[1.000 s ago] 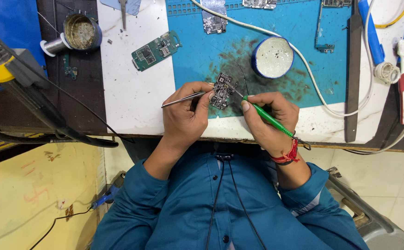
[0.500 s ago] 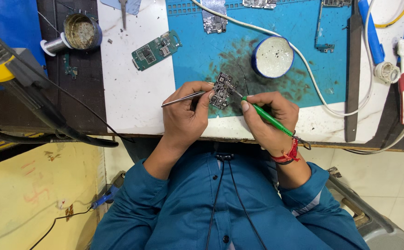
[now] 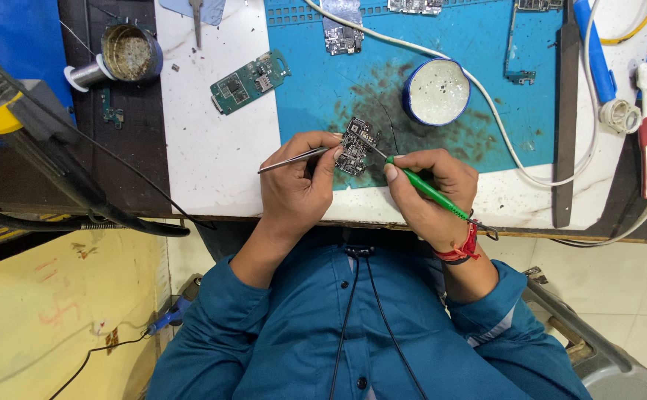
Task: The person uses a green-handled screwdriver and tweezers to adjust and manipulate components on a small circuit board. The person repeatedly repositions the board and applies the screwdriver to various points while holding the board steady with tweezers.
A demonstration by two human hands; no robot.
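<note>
My left hand (image 3: 294,185) holds thin metal tweezers (image 3: 288,160) and steadies a small dark circuit board (image 3: 357,144) at its fingertips, just above the blue work mat (image 3: 323,96). My right hand (image 3: 428,198) grips a green-handled pointed tool (image 3: 431,191). Its metal tip touches the board's right edge. Both hands sit close together near the front edge of the bench, and a red thread band circles my right wrist.
A green circuit board (image 3: 249,80) lies on the white sheet at the back left. A round blue-rimmed tin of white paste (image 3: 437,90) stands behind the hands. A metal cup (image 3: 129,52), a white cable (image 3: 501,133), a dark flat bar (image 3: 566,118) and a blue-handled tool (image 3: 591,52) surround the mat.
</note>
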